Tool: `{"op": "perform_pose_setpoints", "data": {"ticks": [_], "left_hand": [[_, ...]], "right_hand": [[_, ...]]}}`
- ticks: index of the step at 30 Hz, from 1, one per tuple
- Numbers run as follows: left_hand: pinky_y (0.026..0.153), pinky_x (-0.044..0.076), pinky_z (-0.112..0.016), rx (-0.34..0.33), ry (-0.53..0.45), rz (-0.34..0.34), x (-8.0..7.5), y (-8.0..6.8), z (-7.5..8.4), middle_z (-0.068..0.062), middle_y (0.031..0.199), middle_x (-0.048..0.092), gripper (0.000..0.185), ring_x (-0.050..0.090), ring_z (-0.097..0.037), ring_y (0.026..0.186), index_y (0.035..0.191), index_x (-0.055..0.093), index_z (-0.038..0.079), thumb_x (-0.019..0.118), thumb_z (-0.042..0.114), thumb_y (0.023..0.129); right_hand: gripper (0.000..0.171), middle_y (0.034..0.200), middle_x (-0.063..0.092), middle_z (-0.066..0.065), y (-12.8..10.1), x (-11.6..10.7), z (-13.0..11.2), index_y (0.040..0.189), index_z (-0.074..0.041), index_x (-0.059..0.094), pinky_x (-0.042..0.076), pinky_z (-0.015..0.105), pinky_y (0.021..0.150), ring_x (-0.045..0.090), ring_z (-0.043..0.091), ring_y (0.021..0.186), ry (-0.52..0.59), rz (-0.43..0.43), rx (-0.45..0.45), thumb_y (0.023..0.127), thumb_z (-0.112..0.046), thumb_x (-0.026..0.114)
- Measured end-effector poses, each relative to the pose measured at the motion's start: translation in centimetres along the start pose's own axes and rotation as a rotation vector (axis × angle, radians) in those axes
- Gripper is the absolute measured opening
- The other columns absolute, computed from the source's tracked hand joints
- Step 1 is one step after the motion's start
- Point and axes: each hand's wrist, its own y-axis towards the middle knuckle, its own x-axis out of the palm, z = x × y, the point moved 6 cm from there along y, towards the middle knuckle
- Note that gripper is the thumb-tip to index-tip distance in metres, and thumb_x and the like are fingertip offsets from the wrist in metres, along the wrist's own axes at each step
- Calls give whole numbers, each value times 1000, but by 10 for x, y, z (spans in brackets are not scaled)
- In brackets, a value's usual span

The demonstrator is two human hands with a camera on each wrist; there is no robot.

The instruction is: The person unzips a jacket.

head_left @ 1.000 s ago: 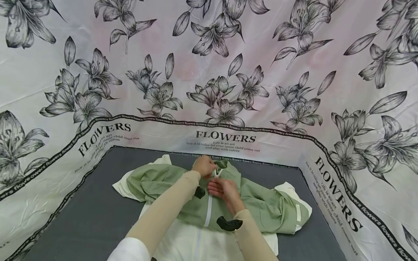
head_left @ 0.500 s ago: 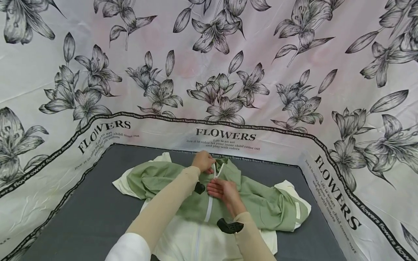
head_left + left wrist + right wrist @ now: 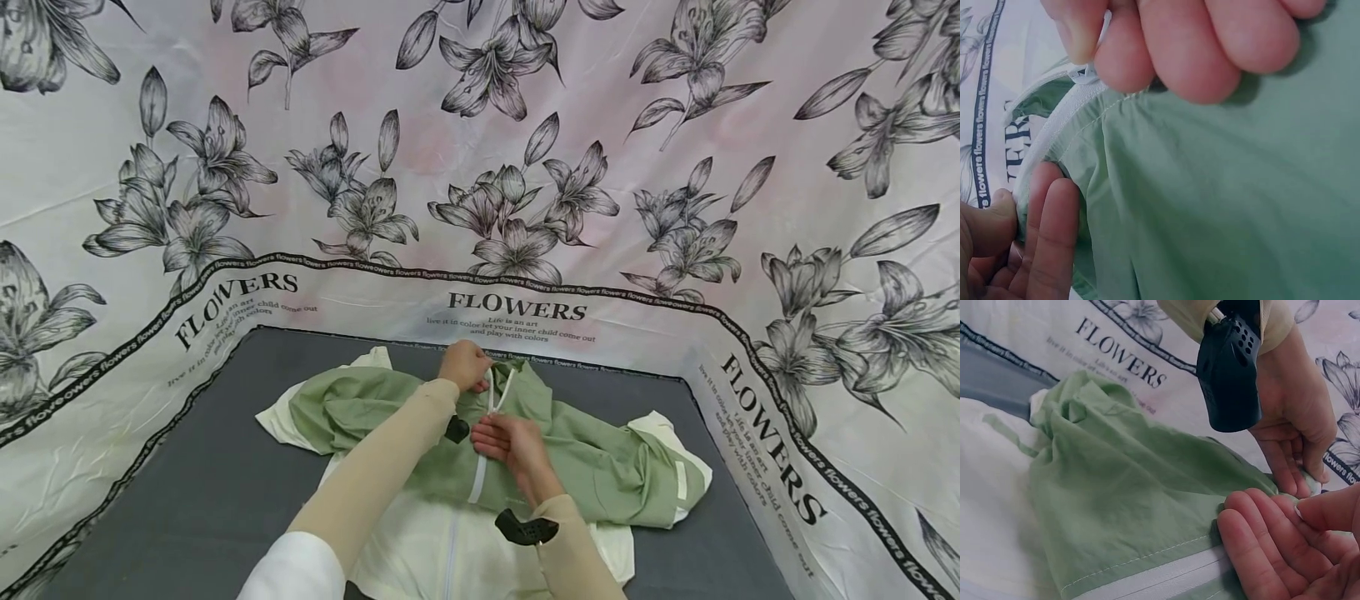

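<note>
A green and cream jacket lies spread on the dark grey surface, its white zipper running down the front. My left hand pinches the zipper tape at the collar; in the left wrist view its fingertips close on the white tape. My right hand sits just below it and pinches the zipper between thumb and fingers. Above the right hand the zipper's two sides spread in a V. The slider is hidden by my fingers.
White cloth printed with black lilies and "FLOWERS" lettering walls the grey surface on three sides. The jacket's cream sleeve ends lie out to the right and left. Black camera mounts sit on both wrists.
The zipper's top has parted into a wider V between my hands. My left hand has drawn the collar end slightly up and away; the right hand has stayed about where it was.
</note>
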Motion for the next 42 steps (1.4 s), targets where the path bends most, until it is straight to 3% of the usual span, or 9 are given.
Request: {"op": "perform_pose_setpoints", "data": {"ticks": [10,18,21,24,28,31,34,37,42], "left_hand": [[52,44,-27,189,293,35,-6,-1,21,-6,72,67,23,60,-17,58,86,71,6,58,15,102],[59,49,-31,254,480,56,-3,4,27,-6,86,72,17,60,-19,68,89,73,8,62,15,100],[63,54,-31,335,687,9,0,2,28,-4,87,72,10,64,-19,74,88,70,11,67,13,97],[72,59,-32,469,918,-52,5,-6,36,-1,96,73,5,68,-17,87,98,73,13,72,12,93],[81,61,-33,651,1142,-188,17,-30,48,3,107,73,16,66,-17,101,108,77,18,71,13,94],[79,59,-29,737,1254,-309,27,-51,52,6,104,73,8,64,-14,101,101,77,20,74,22,94],[79,57,-26,741,1317,-379,34,-65,53,8,98,73,9,63,-12,98,95,75,22,78,30,90],[76,55,-26,707,1335,-400,36,-69,52,7,94,72,9,63,-12,95,90,72,23,76,30,92],[64,47,-27,667,1246,-430,33,-65,47,3,85,70,17,62,-13,80,81,64,20,70,20,96]], "right_hand": [[34,87,78,7,-3,0,3,119,14,61,65,31,76,77,15,77,12,-5,9,101,-14,57],[32,85,78,8,-6,0,4,116,15,62,65,31,75,77,15,77,33,-19,13,100,-11,57],[33,84,77,8,-6,1,6,118,17,61,65,31,75,77,15,78,27,-32,27,100,-10,57],[34,85,77,8,-7,2,9,119,18,60,65,30,75,76,14,78,15,-42,34,100,-11,57],[37,87,78,9,-7,2,10,120,17,61,65,30,75,77,14,79,1,-48,26,100,-13,59],[38,91,78,10,-7,1,11,121,17,61,65,30,77,77,15,80,-17,-53,20,100,-14,58],[37,94,78,10,-7,0,11,123,16,62,65,32,81,77,15,82,-34,-59,15,101,-14,56],[37,94,78,9,-8,0,10,123,15,62,65,32,82,77,16,82,-36,-57,14,101,-14,56],[38,96,78,11,-10,0,9,123,16,61,65,32,81,77,16,82,-33,-53,10,100,-14,58]]}}
